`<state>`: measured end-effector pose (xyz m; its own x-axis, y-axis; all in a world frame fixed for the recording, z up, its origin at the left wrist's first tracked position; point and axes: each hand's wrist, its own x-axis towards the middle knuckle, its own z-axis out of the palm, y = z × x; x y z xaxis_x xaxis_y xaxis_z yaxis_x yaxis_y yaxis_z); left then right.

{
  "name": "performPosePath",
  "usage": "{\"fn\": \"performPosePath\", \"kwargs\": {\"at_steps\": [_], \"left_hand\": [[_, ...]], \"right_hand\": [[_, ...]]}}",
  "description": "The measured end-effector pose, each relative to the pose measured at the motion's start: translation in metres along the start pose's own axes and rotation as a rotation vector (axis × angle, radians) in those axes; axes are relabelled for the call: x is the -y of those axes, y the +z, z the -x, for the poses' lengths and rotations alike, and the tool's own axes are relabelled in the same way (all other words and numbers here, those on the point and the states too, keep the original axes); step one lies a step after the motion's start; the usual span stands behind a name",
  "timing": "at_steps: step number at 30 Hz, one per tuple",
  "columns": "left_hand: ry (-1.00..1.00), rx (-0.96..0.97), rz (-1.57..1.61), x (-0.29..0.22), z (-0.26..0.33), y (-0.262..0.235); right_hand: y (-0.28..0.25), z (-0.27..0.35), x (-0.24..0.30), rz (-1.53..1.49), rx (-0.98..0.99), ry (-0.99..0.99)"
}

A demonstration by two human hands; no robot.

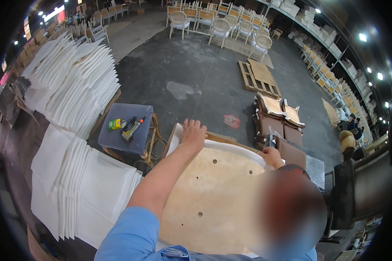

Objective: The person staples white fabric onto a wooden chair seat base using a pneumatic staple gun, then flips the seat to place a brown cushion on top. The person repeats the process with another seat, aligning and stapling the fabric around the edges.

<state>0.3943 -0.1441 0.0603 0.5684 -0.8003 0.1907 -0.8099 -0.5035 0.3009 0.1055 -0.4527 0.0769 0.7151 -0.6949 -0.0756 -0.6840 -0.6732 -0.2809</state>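
A pale wooden seat board (pixel 209 185) with several drilled holes lies in front of me, edged by white cover material (pixel 239 152). My left hand (pixel 194 134) is at its far left edge, bent fingers slightly apart and hooked over the white material; the thumb is hidden. At the far right corner my right hand (pixel 272 157) is closed on the edge of the same material, its fingertips partly hidden. A brown strip (pixel 222 139) shows along the board's far side. The near right part of the board is covered by a blurred area.
Stacked white sheets (pixel 69 82) stand at left, with white padded pieces (pixel 100 187) nearer. A blue-grey topped stool (pixel 139 112) carries a yellow-green box (pixel 115 124) and a staple gun (pixel 130 132). Brown seats (pixel 287 130) are piled at right, before a pallet (pixel 261 76). Chairs (pixel 221 28) stand farther off.
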Motion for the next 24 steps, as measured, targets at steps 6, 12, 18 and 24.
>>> {"fn": "performPosePath", "kwargs": {"at_steps": [6, 12, 18, 24], "left_hand": [[-0.144, -0.354, 0.207, 0.043, 0.094, -0.037], [-0.46, 0.22, 0.269, 0.023, 0.235, -0.047], [-0.44, 0.219, 0.167, 0.0, 0.238, -0.036], [-0.455, 0.185, 0.125, 0.002, 0.241, -0.032]], "right_hand": [[-0.014, 0.106, 0.006, -0.301, -0.537, -0.044], [0.037, 0.323, -0.024, -0.397, -0.262, 0.039], [0.065, 0.357, 0.002, -0.262, -0.236, 0.402], [0.074, 0.361, 0.016, -0.198, -0.178, 0.499]]}}
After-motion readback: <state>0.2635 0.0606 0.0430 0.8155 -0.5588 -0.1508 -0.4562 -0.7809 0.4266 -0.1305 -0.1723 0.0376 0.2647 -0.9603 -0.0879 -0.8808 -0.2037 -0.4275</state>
